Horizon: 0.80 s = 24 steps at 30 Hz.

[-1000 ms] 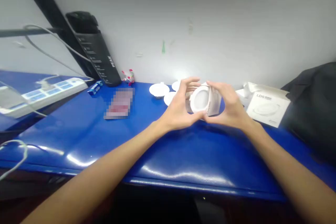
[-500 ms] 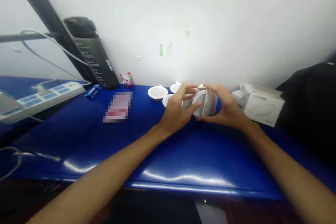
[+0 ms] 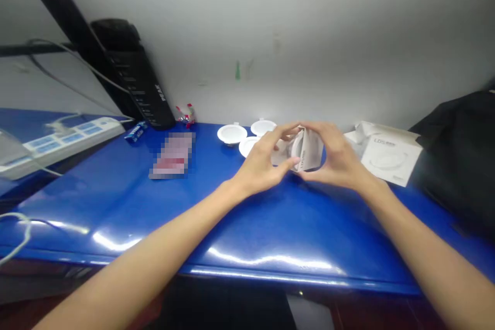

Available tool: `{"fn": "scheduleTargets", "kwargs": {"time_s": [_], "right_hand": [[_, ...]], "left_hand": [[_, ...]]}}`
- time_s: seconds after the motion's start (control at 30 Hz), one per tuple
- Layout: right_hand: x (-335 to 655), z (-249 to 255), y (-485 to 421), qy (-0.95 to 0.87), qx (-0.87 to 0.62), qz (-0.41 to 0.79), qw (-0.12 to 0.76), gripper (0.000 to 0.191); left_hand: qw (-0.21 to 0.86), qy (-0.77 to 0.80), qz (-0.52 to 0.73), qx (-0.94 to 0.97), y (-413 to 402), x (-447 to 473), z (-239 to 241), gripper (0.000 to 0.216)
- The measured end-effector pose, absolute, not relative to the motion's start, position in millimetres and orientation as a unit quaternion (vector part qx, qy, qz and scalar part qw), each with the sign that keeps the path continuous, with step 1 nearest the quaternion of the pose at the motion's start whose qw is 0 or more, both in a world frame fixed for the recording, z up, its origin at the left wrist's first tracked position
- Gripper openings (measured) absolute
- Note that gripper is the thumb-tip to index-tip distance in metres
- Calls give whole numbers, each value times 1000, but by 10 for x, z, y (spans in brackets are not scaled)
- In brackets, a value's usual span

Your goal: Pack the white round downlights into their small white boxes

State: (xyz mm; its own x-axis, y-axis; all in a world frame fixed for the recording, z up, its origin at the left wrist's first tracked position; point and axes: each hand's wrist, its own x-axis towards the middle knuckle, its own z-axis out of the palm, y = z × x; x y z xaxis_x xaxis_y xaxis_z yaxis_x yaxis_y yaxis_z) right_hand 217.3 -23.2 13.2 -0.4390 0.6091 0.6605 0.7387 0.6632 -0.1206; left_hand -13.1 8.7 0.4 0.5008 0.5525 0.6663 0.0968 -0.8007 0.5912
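Observation:
A round white downlight (image 3: 296, 143) stands on edge at the opening of a small white cardboard box (image 3: 314, 153), its face turned partly toward the box and part of it inside. My left hand (image 3: 263, 165) grips the light, thumb on its near side and fingers behind. Around the box's top and bottom edges my right hand (image 3: 338, 157) is closed, thumb below and fingers above. Just left of my hands lie a white downlight (image 3: 232, 134), a second downlight (image 3: 263, 127) and a third downlight (image 3: 246, 147), partly hidden by my left hand.
Another white box (image 3: 391, 161) with an open flap stands at right, beside a black bag or cloth (image 3: 460, 154). A dark bottle (image 3: 135, 80) leans by the wall. At left are a power strip (image 3: 64, 147), a blue packet (image 3: 136, 132) and a blurred pink card (image 3: 172, 157) on the blue table (image 3: 247, 227).
The downlight has moved right, deeper into the box, and shows more edge-on. My left hand has shifted right with it. The picture's lighting differs, with a darker wall and brighter table.

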Motion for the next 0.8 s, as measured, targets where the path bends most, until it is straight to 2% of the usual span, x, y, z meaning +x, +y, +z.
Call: {"fn": "scheduleTargets", "kwargs": {"time_s": [0.2,0.5,0.6,0.7,0.8], "right_hand": [[2129,125,-250,-823,-406,-86,387,91],[2050,118,-265,-829,-386,-76,397,93],[2067,93,-232,-820,-384,-77,417,94],[2115,62,-191,-800,-410,-67,434,102],[2187,31,-153,-792,-430,-38,431,117]], "left_hand": [[222,176,485,827,117,-128,-43,52],[160,223,400,875,53,-127,-13,60],[123,233,411,873,46,-125,-3,56],[91,270,472,834,88,-154,24,50],[154,275,477,821,154,-189,25,46]]}}
